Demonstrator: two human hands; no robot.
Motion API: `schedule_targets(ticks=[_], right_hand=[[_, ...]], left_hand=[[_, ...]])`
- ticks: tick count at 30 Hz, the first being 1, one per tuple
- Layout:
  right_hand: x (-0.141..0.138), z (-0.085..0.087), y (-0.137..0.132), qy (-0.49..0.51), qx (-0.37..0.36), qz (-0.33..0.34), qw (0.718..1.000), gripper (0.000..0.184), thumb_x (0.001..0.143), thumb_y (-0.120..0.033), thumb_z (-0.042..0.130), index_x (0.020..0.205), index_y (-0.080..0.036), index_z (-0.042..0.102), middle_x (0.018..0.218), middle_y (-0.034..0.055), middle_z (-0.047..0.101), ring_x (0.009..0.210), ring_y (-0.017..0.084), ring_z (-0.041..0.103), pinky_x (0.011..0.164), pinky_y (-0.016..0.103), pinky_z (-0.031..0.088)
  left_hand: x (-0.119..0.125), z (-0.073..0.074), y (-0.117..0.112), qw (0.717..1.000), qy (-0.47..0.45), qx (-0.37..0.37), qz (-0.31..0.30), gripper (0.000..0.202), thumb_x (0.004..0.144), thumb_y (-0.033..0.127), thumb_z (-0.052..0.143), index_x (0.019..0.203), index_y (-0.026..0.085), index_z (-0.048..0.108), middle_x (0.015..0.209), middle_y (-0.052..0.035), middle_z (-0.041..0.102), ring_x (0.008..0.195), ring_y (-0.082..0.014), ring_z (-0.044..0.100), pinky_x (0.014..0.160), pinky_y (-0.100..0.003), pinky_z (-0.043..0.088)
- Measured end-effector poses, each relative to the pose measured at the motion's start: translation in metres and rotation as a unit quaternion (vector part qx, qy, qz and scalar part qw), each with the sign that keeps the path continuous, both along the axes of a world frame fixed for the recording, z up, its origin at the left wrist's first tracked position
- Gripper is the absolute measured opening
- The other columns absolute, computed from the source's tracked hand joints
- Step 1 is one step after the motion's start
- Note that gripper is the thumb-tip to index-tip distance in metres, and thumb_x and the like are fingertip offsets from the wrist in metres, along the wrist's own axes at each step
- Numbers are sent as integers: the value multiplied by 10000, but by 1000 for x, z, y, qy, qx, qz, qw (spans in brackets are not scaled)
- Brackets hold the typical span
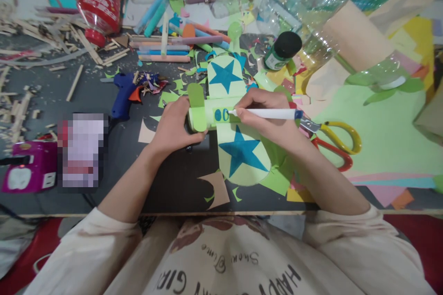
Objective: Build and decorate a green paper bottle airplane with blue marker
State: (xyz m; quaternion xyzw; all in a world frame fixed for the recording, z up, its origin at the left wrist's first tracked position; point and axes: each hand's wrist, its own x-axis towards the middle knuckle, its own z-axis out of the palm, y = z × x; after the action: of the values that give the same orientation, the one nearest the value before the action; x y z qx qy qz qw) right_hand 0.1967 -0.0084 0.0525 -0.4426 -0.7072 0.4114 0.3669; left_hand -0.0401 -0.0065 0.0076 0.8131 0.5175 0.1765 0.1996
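A pale green paper plane [231, 117] lies on the dark table [173, 179], with a blue star on each wing and a green propeller at its nose. My left hand [175, 126] is closed round the plane's nose end, holding it steady. My right hand [268, 115] grips a white marker pen [265, 113] in a pinch. The pen's tip touches the plane's body beside two small blue ovals drawn there.
Scissors with yellow and red handles [334, 140] lie right of the plane on coloured paper sheets [380, 133]. A blue glue gun [122, 94], paper scraps, wooden sticks [74, 83], markers, a green paint pot [282, 50] and plastic bottles crowd the back.
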Motion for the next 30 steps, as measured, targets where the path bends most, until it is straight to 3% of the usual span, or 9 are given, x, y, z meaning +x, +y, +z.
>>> schedule_targets(ticks=[14,21,30], right_hand=[[1,6,-2,-6,-26,54,998,208,810,-249,615,615,-211,551,591,-15,602,532,114,496,504,261,356],[1,-3,0,23,19,3,1000,187,849,-288,637,694,-211,567,631,-17,602,571,110,511,520,248,373],[0,0,-2,9,18,30,999,222,853,-276,623,653,-209,552,593,-17,602,534,109,508,511,251,371]], left_hand=[[0,0,0,1000,-1,8,-5,529,730,381,659,1214,228,511,1167,-102,641,1108,-336,609,942,-461,493],[0,1,0,1000,-2,-1,1,525,725,356,671,1213,234,521,1141,-93,647,1096,-333,612,935,-457,493],[0,-2,0,1000,9,11,-2,493,727,382,669,1171,221,529,1110,-89,638,1064,-321,616,912,-432,492]])
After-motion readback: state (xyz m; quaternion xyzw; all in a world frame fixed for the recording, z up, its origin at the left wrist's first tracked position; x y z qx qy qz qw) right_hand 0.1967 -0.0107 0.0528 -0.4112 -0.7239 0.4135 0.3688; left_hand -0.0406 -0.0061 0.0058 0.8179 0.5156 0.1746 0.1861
